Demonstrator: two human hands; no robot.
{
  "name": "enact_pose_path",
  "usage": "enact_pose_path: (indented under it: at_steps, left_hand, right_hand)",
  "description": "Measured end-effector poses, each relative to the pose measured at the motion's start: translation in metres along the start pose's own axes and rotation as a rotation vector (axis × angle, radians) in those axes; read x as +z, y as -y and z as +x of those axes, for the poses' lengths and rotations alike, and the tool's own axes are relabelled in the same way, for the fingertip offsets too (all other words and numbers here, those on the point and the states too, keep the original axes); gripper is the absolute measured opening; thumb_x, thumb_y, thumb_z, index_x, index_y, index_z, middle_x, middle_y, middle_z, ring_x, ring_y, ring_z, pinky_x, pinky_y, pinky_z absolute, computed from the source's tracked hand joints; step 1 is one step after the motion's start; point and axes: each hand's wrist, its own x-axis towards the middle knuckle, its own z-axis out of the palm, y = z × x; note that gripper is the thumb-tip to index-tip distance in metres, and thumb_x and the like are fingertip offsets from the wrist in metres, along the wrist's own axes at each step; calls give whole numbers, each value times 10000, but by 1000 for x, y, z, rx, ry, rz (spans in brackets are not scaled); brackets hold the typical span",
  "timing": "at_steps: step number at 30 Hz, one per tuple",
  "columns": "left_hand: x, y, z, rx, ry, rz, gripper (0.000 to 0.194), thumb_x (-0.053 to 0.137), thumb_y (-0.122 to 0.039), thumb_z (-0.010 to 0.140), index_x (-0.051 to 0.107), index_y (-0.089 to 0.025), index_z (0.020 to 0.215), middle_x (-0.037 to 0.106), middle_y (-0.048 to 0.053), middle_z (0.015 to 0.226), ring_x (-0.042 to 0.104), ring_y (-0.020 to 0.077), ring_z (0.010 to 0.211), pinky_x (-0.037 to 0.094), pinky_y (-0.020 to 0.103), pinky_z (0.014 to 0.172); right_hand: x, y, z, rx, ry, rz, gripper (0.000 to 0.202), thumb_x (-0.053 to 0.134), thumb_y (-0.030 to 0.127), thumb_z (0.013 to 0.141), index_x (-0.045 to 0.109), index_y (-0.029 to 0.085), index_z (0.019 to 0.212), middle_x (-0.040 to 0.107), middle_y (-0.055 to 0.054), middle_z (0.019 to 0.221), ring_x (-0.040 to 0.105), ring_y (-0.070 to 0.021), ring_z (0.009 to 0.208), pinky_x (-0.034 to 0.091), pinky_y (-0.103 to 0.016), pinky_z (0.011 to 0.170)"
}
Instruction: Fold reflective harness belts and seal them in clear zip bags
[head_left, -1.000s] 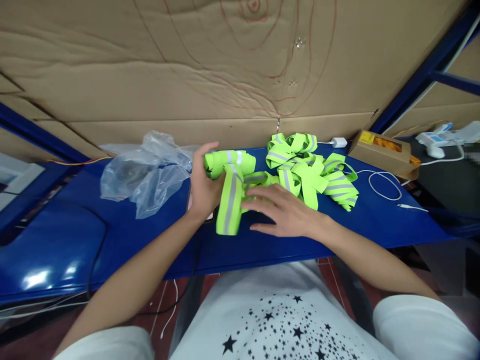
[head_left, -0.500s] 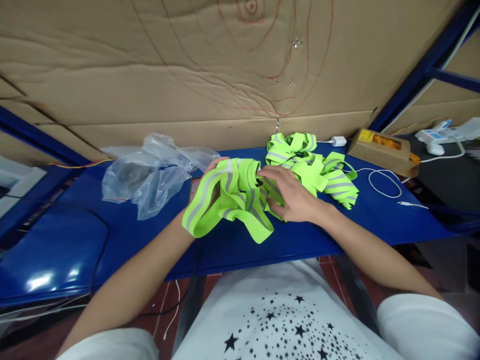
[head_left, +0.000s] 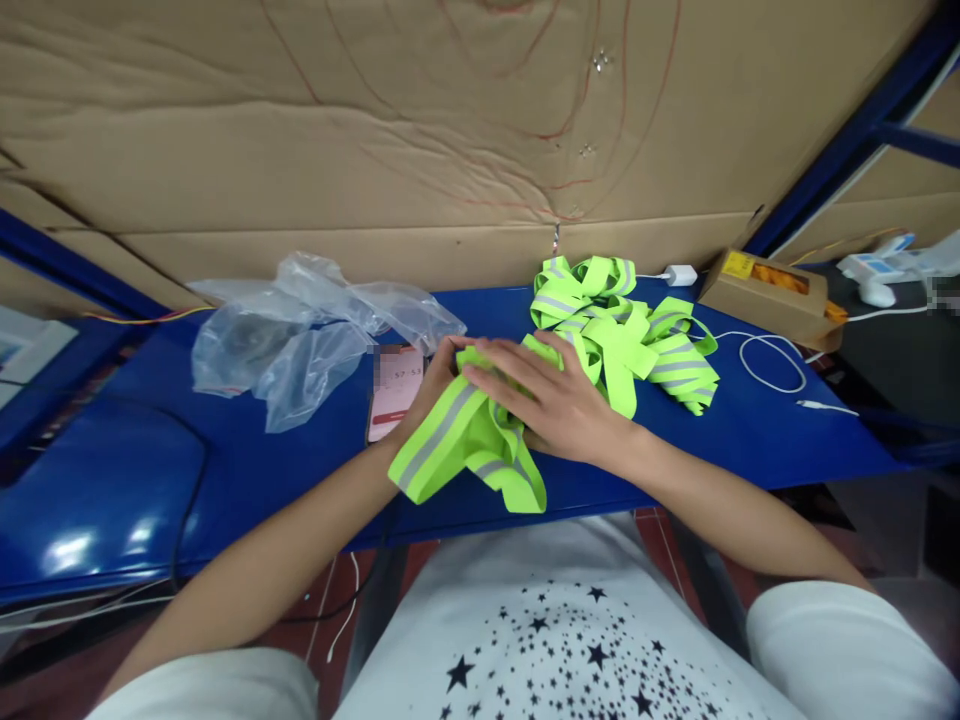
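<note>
Both hands are at a bundled neon-yellow reflective strap (head_left: 442, 450) with a grey stripe, held above the front part of the blue table. My left hand (head_left: 436, 380) is closed around its left side, with most of the fingers hidden behind the fabric. Across the top lies my right hand (head_left: 562, 405), its fingers bent over the strap and pressing it. Loops of the band hang down toward me. Just behind the right hand, a pile of similar reflective straps (head_left: 619, 340) rests on the table.
A crumpled clear plastic bag (head_left: 300, 330) lies at the back left. Beside my left wrist is a phone (head_left: 394, 390) with a lit screen. A white cable (head_left: 772, 375), a charger plug (head_left: 680, 275) and an open cardboard box (head_left: 772, 310) are on the right. Cardboard (head_left: 375, 190) stands behind the table (head_left: 262, 490).
My right hand has moved left, from the strap's right side to over its top. The bundle is lower and more bunched together. The phone now shows beside my left wrist.
</note>
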Motion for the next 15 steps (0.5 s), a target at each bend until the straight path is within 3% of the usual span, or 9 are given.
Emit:
enact_pose_path:
  at_steps: [3,6,10,12,15]
  left_hand:
    - [9,-13,-10,-26,51,35,471,857,-322,727,547,-244,1073,640,-37,914,590,151,802,492,287,736]
    - [10,-20,-10,-44,113,41,504,855,-305,725,569,-236,1135,627,-29,874,553,141,713,462,271,639]
    - [8,-14,-6,40,95,70,451,815,-302,775,612,-252,1175,661,-7,947,592,169,788,486,295,705]
    - [9,-9,-7,83,59,74,387,788,-268,790,634,-257,1145,669,7,1031,616,193,893,508,318,788]
    - [12,-5,-10,121,25,55,318,731,-243,829,647,-280,1133,666,19,1122,626,227,1035,525,348,885]
  right_hand:
    - [3,-2,0,-40,-144,258,458,609,134,933,561,202,1383,662,-123,1396,606,-270,1330,476,-451,1073]
    - [3,-6,1,52,-322,611,206,609,333,1013,632,224,1187,731,-95,1206,673,-229,1209,515,-411,1034]
    - [0,-12,2,178,-286,911,289,642,462,976,614,208,1112,691,-112,1155,682,-238,1106,548,-409,970]
    - [0,-14,2,185,-242,908,328,659,457,958,595,210,1164,668,-124,1205,661,-248,1143,544,-417,979]
    - [1,-12,-1,96,-149,734,448,636,381,972,530,206,1371,562,-174,1422,525,-283,1379,450,-477,1124]
